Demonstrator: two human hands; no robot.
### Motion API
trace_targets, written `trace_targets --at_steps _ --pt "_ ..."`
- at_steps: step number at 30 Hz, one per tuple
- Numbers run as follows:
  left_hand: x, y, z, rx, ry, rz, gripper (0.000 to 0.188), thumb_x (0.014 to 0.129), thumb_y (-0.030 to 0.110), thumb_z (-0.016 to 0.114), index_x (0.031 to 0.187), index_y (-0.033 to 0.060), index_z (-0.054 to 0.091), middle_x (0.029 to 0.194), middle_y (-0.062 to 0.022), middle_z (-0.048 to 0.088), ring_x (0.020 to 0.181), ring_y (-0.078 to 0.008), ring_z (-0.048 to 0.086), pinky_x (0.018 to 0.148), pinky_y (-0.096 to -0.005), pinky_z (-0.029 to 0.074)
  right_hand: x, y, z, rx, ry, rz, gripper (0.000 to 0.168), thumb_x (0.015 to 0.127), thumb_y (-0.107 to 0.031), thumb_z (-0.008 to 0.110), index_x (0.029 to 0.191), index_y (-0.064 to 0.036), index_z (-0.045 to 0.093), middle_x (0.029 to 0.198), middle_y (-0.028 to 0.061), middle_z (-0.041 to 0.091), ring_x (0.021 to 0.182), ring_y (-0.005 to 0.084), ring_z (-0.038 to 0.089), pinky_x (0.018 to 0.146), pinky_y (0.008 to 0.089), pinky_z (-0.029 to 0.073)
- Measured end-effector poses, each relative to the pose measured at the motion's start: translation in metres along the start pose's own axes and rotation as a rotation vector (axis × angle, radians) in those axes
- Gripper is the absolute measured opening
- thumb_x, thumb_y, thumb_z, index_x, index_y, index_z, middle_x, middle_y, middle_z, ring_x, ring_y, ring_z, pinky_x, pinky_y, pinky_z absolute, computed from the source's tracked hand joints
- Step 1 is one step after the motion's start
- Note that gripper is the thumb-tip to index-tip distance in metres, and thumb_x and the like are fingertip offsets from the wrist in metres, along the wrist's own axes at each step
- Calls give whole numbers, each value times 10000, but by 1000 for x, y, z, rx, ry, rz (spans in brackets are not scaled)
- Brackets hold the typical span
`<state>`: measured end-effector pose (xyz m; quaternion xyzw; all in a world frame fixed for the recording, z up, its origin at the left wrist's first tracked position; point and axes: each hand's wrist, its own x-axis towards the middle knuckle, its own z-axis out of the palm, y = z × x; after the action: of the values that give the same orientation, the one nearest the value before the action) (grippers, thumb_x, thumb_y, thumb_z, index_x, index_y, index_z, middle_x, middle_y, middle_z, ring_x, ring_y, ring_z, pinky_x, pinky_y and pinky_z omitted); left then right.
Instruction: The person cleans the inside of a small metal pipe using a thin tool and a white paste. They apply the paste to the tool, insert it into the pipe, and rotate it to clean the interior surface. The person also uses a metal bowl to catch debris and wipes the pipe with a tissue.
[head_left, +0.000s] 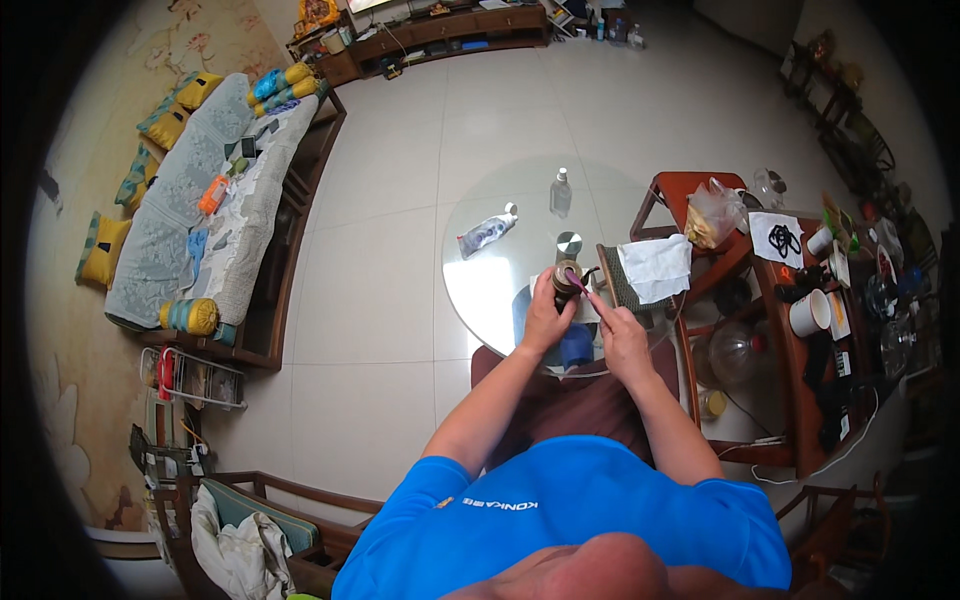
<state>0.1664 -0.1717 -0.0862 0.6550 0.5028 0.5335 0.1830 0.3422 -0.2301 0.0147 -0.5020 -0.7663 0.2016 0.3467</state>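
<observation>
My left hand (549, 319) is wrapped around a small dark brown vessel (562, 287), its round mouth facing up. In my right hand (624, 341) is a slim purple tool (577, 282), perhaps a toothbrush, whose far end meets the vessel's mouth; whether it reaches inside is too small to tell. A thin black curved piece (592, 273) sticks out beside the vessel. Just beyond my hands, a metal-topped cylinder (568, 243) stands on the round glass table (480, 292). A white and blue squeeze tube (487, 234) lies to the left, and a clear bottle (560, 196) stands farther back.
A stool (615, 279) carrying a white cloth (655, 268) is at the right. Beyond it, a red-brown chair (667, 187) bears a plastic bag (711, 214). A crowded wooden table (780, 322) holds a white cup (810, 313). A covered sofa (202, 202) runs along the left wall.
</observation>
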Motion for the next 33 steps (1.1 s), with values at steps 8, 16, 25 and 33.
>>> trace_targets --at_steps 8,16,25,33 --pt "-1 0 0 7 14 -4 582 869 156 742 1391 36 514 1430 -209 501 1265 -412 557 1030 -434 488 -8 1 6 18 12 10 555 940 27 576 1448 -198 585 911 165 591 831 356 625 767 437 522" --pt "2 7 -4 -34 2 -15 556 869 148 734 1377 49 532 1423 -196 507 1262 -405 557 1033 -433 483 -12 -3 11 17 22 28 543 952 17 581 1451 -198 583 902 166 580 828 363 622 759 440 519" --pt "3 8 -5 -26 7 10 546 881 154 728 1374 34 526 1410 -205 511 1272 -407 545 1042 -437 473 -14 -5 21 35 72 -28 533 964 13 568 1454 -196 579 918 166 594 831 364 624 759 451 514" --pt "-1 -5 1 14 28 12 550 879 147 730 1369 11 521 1409 -231 510 1281 -422 538 1051 -441 466 -11 -2 16 -1 59 19 550 954 25 563 1458 -194 577 918 171 602 842 368 629 767 444 519"
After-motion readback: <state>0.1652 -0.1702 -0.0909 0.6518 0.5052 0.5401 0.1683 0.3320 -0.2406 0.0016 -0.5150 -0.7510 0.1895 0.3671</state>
